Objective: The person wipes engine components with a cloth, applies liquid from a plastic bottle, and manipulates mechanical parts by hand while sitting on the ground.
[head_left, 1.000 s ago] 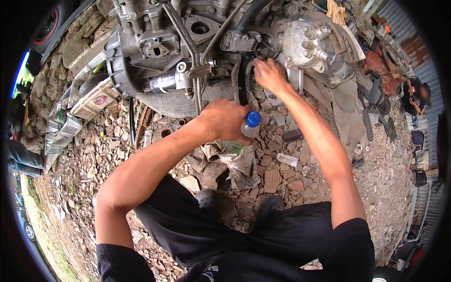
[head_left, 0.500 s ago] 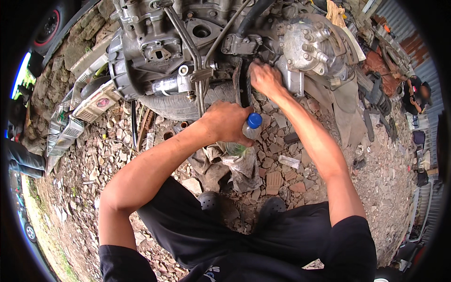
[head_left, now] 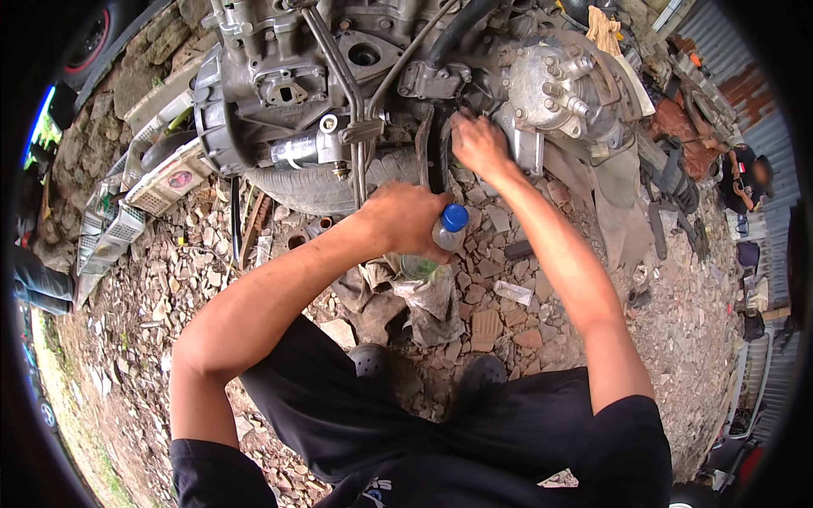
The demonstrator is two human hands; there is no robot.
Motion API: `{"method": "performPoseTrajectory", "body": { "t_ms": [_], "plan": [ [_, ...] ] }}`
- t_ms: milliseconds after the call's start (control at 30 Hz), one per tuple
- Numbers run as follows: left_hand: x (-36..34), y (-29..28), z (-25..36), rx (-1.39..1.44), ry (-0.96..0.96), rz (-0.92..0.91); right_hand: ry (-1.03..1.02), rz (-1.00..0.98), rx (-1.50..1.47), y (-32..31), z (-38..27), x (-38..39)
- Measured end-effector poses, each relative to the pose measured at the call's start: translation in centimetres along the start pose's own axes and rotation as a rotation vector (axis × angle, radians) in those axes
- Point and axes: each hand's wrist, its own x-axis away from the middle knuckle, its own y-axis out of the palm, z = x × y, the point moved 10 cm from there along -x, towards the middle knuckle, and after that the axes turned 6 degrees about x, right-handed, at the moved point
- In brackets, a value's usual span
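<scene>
Nearest me, a dirty rag (head_left: 423, 296) lies on the rubble between my shoes; just above it my left hand (head_left: 405, 220) is wrapped around a clear plastic bottle (head_left: 438, 241) with a blue cap, tilted right; farther off, my right hand (head_left: 479, 146) presses curled fingers against the black belt (head_left: 438, 152) on the grey engine (head_left: 288, 76); whether it grips I cannot tell.

Bottle (head_left: 436, 245) body under left hand (head_left: 406, 218)

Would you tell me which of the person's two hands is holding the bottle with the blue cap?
The left hand grips the clear bottle over the gravel; the right hand holds no bottle and reaches up into the engine instead.
</scene>
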Motion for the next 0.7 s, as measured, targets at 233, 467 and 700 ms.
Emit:
{"method": "performPoseTrajectory", "body": {
  "t_ms": [233, 467, 700],
  "plan": [
    [0.1, 0.1, -0.3, -0.012, -0.003, 0.005, -0.061, -0.181, 0.314, 0.9, -1.9, 0.1],
    [-0.1, 0.6, -0.5, -0.01, 0.008, -0.03, -0.131, -0.075, 0.382, -0.2, -2.7, 1.2],
    [-0.3, 0.5, 0.0, -0.006, 0.045, -0.017, -0.147, 0.043, 0.426, -2.1, -2.8, 0.9]
  ]
}}
